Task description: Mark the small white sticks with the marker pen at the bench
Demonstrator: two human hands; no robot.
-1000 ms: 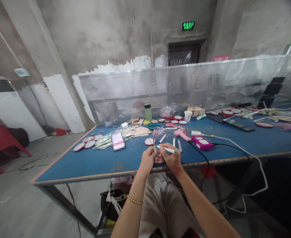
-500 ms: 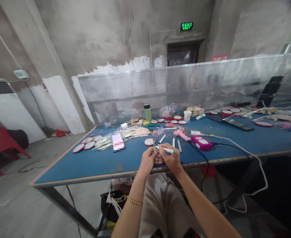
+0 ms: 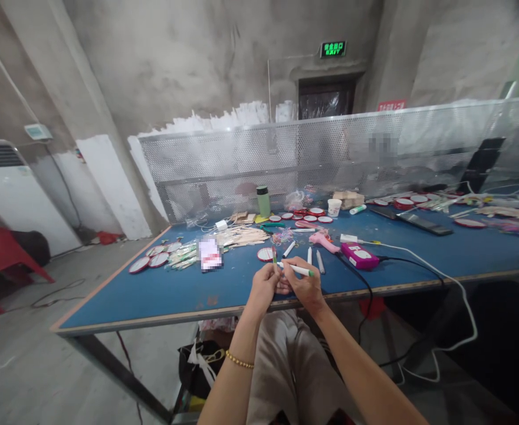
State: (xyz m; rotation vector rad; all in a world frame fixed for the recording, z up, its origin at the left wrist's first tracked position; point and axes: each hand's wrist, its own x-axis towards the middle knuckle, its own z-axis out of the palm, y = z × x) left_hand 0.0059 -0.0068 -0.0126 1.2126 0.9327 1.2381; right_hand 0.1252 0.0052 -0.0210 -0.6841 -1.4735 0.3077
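Note:
At the table's near edge, my left hand pinches a thin stick upright, its top coloured red and green. My right hand grips a white marker with a green end, like a pen. The marker's tip meets the stick near my left fingers; the exact contact is too small to make out. Just behind the stick lies a white disc with a red rim. Several more markers rest beyond my right hand. A pink glue gun lies behind them.
On the blue table, a purple box with cables stands to the right. Pale sticks, red-rimmed discs and a blurred-out item lie left. Behind are a green bottle, paper cup and perforated metal screen.
Both hands keep almost the same position and the same hold on stick and marker. The camera view has shifted very slightly.

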